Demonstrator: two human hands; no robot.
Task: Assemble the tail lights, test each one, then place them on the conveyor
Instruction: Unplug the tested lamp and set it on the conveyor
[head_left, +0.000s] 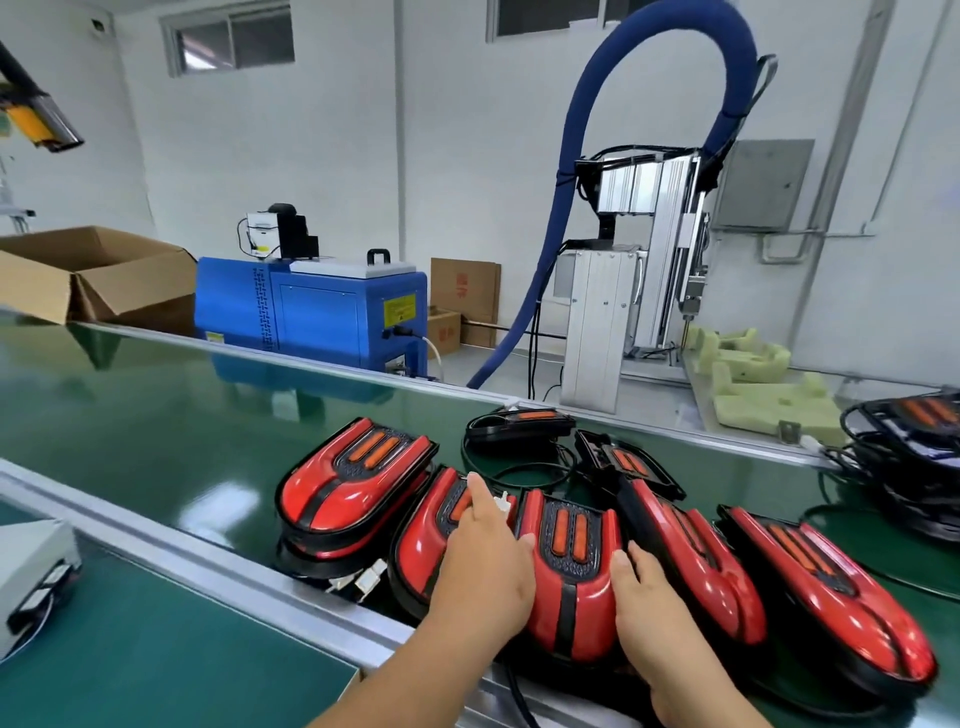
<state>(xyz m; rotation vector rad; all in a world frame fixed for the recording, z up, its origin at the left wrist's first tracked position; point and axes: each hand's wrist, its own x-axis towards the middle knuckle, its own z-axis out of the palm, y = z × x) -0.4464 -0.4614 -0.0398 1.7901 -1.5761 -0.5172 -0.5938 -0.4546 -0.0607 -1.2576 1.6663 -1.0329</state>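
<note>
Head cam: left hand is lying flat against middle tail light, right hand is touching it, grip unclear; yellow label unreadable.

I note white walls; windows at eleven o'clock, cardboard box at nine, blue cabinet centre, blue hose at one, grey wall panel at two.

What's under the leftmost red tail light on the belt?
The leftmost tail light rests on a second red-and-black light, only its near edge showing. White connectors poke out beside that. The rest of the lower light and its wiring is covered.
</note>
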